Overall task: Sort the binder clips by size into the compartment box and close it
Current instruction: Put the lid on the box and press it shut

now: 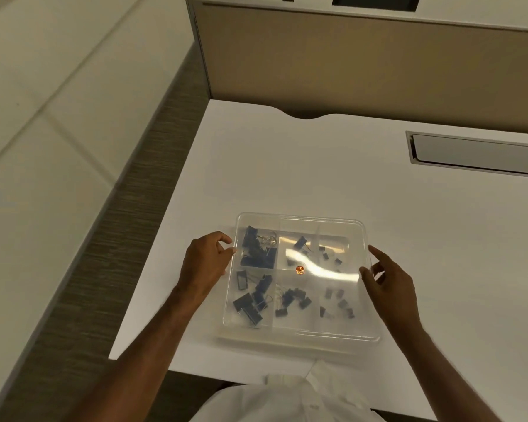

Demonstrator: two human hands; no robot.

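A clear plastic compartment box [299, 333] lies on the white desk near its front edge, with a translucent lid [333, 229] on top. Dark binder clips [258, 248] show through the lid, grouped in several compartments: large ones at the left, smaller ones toward the right. A small orange sticker [299, 270] sits on the lid's middle. My left hand [206, 260] touches the lid's left edge with thumb and fingers pinched there. My right hand [387, 278] touches the lid's right edge, fingers spread along it.
The white desk [317, 166] has a grey cable slot [476, 153] at the back right and a beige partition [363, 65] behind. The desk's left edge drops to a grey strip and the floor. A white shirt is below the front edge.
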